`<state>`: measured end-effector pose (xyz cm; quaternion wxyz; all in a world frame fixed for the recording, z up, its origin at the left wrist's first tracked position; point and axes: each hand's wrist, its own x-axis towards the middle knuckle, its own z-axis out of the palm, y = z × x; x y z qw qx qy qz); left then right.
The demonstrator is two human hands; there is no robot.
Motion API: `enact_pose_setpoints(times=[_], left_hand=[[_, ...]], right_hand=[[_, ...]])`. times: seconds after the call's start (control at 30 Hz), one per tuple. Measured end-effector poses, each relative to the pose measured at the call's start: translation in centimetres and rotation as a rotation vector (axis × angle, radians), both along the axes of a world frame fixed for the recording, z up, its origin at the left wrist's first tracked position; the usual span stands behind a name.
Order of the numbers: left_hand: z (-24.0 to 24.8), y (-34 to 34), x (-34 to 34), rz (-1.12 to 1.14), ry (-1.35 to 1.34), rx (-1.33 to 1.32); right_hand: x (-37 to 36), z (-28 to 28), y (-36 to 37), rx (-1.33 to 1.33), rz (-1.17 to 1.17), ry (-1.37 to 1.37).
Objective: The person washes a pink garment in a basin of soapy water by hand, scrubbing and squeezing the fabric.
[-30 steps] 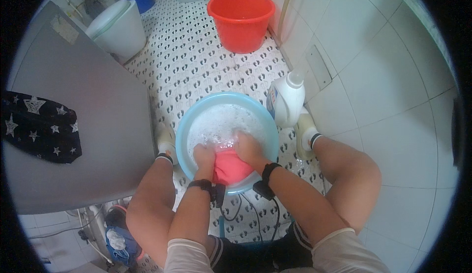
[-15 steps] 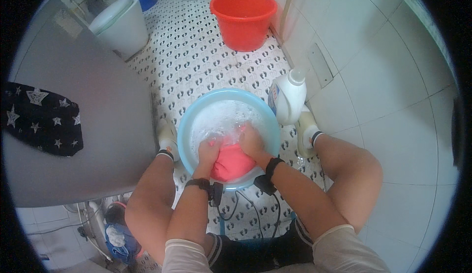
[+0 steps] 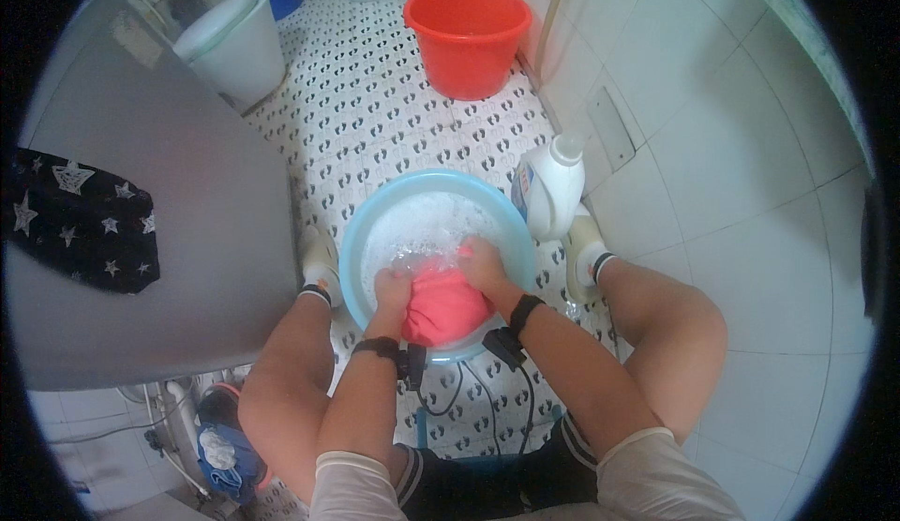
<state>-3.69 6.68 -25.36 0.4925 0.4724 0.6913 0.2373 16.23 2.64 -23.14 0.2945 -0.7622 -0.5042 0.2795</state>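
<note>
A light blue basin [image 3: 375, 221] of foamy water sits on the patterned floor between my feet. A pink cloth [image 3: 442, 307] lies bunched at its near side. My left hand [image 3: 392, 291] grips the cloth's left edge, fingers in the suds. My right hand [image 3: 483, 266] grips its right upper edge. Both wrists wear dark bands.
A white detergent bottle [image 3: 548, 188] stands just right of the basin. A red bucket [image 3: 467, 35] is farther ahead, a pale bin [image 3: 230, 47] to the far left. A grey appliance top [image 3: 141, 230] with a dark star-print cloth [image 3: 80, 226] is at my left. Tiled wall on the right.
Both hands shifted slightly on the pink cloth in the basin, kneading it; the cloth stays at the near side of the suds.
</note>
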Motion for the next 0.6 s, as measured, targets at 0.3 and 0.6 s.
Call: enact_pose_setpoints(times=[0.3, 0.6], left_hand=[[1.1, 0.3, 0.2, -0.23, -0.101, -0.038], [1.0, 0.1, 1.4, -0.217, -0.242, 0.08]], right_hand=[[-0.6, 2.1, 0.0, -0.004, 0.051, 0.248], [-1.1, 0.0, 0.6, -0.035, 0.197, 0.062]])
